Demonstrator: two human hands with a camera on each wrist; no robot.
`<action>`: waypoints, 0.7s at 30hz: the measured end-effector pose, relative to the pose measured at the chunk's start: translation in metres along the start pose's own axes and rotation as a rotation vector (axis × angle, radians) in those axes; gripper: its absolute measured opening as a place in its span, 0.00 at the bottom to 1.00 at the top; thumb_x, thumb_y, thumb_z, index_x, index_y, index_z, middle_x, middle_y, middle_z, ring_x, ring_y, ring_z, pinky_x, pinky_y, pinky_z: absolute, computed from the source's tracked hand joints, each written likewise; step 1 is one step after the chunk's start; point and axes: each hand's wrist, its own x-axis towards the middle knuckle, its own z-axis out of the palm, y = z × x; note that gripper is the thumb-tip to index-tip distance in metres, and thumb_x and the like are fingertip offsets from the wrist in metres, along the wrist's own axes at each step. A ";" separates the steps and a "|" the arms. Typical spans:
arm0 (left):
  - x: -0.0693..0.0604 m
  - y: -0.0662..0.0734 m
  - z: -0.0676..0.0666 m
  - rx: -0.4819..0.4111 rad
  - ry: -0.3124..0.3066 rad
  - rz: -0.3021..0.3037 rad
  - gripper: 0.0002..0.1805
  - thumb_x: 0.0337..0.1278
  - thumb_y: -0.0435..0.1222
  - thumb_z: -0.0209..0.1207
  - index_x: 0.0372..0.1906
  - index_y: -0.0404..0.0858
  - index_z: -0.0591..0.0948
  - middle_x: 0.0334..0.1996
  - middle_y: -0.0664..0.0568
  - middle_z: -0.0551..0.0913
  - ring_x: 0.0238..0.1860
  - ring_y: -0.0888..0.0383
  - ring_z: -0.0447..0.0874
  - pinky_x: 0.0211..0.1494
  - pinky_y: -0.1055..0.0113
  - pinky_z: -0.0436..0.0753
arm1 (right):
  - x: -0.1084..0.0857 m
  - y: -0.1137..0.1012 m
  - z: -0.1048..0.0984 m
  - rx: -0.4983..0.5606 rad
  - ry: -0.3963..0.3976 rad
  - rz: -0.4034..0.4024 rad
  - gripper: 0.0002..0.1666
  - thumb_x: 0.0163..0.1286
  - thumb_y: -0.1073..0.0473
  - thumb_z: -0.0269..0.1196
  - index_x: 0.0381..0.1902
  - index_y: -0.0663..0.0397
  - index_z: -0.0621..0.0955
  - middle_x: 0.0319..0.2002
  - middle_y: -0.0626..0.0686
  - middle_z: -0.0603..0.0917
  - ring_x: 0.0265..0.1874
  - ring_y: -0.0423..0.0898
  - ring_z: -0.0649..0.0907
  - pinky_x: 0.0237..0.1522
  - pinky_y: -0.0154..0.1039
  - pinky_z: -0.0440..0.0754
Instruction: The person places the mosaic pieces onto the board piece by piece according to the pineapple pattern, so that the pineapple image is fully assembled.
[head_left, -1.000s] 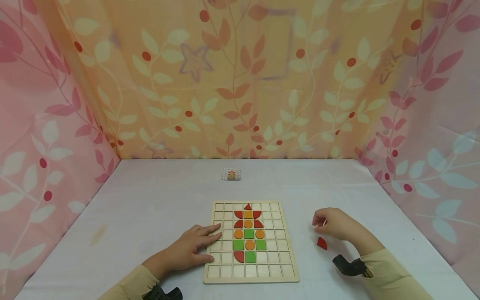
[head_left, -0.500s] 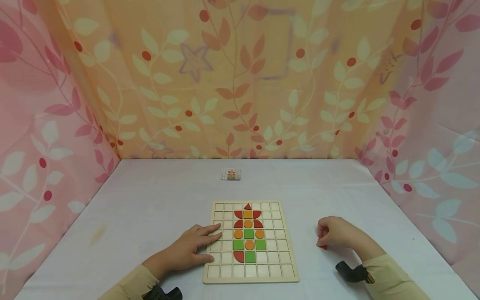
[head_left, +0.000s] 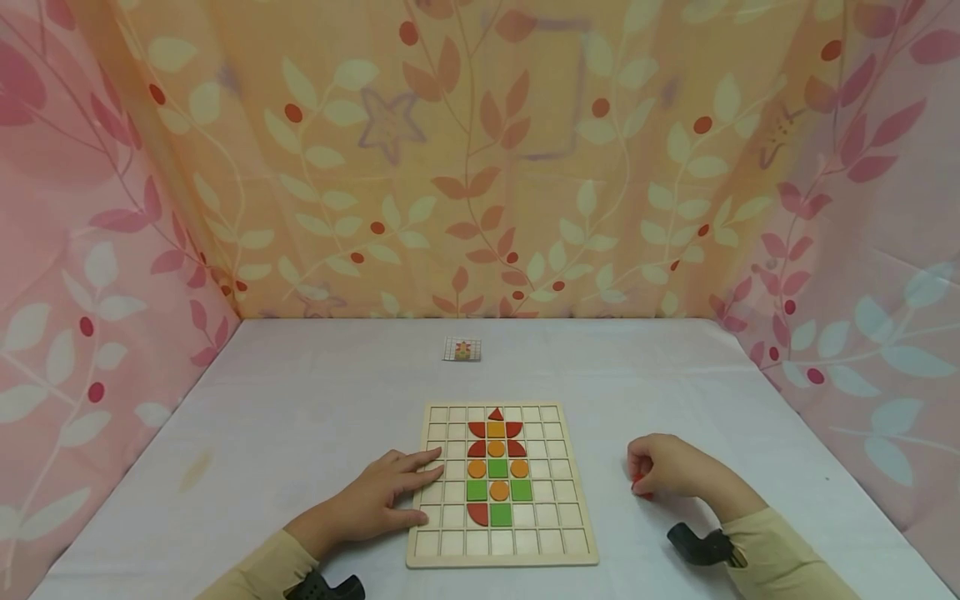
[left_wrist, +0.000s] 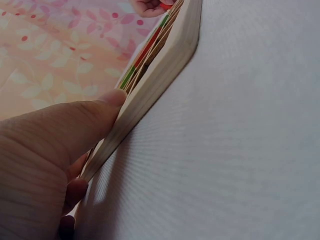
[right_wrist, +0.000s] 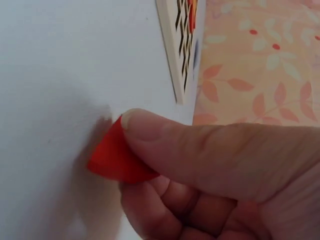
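Between thumb and fingers, my right hand (head_left: pixel 667 465) pinches a red quarter-circle piece (right_wrist: pixel 117 155), to the right of the wooden grid board (head_left: pixel 555 542). My left hand (head_left: pixel 375 496) rests on the board's left edge with its fingers stretched out. In the left wrist view the thumb (left_wrist: pixel 85 122) lies on the board's rim. Red, orange and green pieces fill a column of cells; among them are a red triangle (head_left: pixel 496 414) at the top, an orange square (head_left: pixel 496 429), a green square (head_left: pixel 500 514) and a red quarter-circle (head_left: pixel 477 513) at the bottom.
A small card (head_left: pixel 462 349) with a gridded coloured pattern lies on the white tablecloth (head_left: pixel 300 392) behind the board. Patterned curtains (head_left: pixel 480 167) stand at the back and both sides. Each wrist carries a black camera mount (head_left: pixel 701 546).
My right hand has come down onto the red quarter-circle piece, which lay on the cloth, and now pinches it, shifting slightly left. The left hand and board have stayed put.
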 end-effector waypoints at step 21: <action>0.000 -0.001 0.001 -0.011 -0.006 -0.001 0.36 0.52 0.61 0.53 0.67 0.54 0.64 0.69 0.61 0.55 0.52 0.64 0.61 0.53 0.57 0.63 | 0.028 -0.068 0.015 0.091 -0.027 -0.231 0.07 0.55 0.62 0.67 0.21 0.47 0.79 0.21 0.42 0.77 0.24 0.41 0.74 0.27 0.35 0.72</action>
